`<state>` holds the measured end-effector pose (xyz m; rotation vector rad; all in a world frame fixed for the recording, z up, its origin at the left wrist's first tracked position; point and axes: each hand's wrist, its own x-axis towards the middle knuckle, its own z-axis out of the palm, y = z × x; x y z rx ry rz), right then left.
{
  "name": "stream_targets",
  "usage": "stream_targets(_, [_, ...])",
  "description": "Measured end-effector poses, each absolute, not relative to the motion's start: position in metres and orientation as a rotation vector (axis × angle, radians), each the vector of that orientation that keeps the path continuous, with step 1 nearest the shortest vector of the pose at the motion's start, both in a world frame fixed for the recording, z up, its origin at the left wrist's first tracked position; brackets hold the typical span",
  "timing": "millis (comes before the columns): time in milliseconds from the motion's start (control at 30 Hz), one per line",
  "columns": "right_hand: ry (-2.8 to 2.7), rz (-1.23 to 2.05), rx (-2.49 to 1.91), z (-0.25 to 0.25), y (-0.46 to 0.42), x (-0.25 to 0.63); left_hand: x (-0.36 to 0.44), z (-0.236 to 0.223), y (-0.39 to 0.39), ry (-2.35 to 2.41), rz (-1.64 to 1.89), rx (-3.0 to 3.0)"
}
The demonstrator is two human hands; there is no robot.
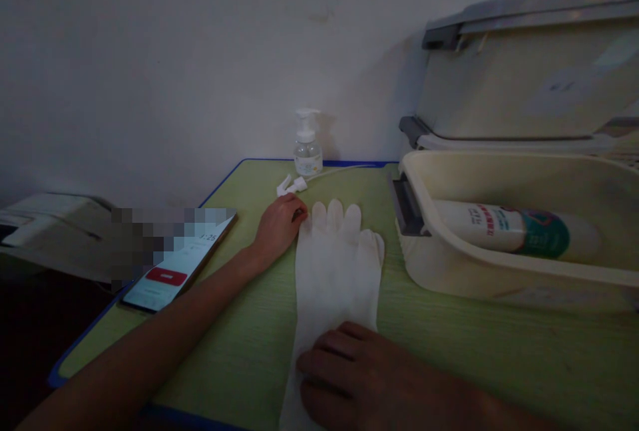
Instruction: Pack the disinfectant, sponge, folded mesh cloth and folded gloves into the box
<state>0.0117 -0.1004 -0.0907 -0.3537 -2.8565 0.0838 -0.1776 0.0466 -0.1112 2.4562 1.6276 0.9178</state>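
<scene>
A white glove (337,265) lies flat on the table, its fingers pointing away from me. My left hand (280,221) is closed at the glove's upper left, pinching the tip of its outermost finger. Across the cuff end rests my right hand (357,371), fingers spread a little and laid over the material; it covers part of the cuff. Just beyond my left hand is a white spray nozzle (292,185) with a thin tube. Behind it, a small clear pump bottle (308,148) stands upright.
On the left a phone (182,261) with a lit screen lies on the green table (239,344). To the right, a cream bin (419,265) holds a white and green bottle (519,228) on its side. A lidded container (509,85) stands behind, near the wall.
</scene>
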Motion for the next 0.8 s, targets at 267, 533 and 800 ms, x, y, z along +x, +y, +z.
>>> stream_targets(267, [-2.853, 0.081, -0.376, -0.091, -0.099, 0.011, -0.173, -0.106, 0.038, 1.583, 1.145, 2.509])
stream_targets(533, [-2.852, 0.085, -0.369, -0.092, -0.101, 0.012, -0.151, -0.101, 0.009, 1.185, 1.090, 2.662])
stream_targets(800, [-2.837, 0.084, -0.376, -0.095, -0.100, 0.012, -0.164, -0.094, 0.007, 1.390, 1.187, 2.627])
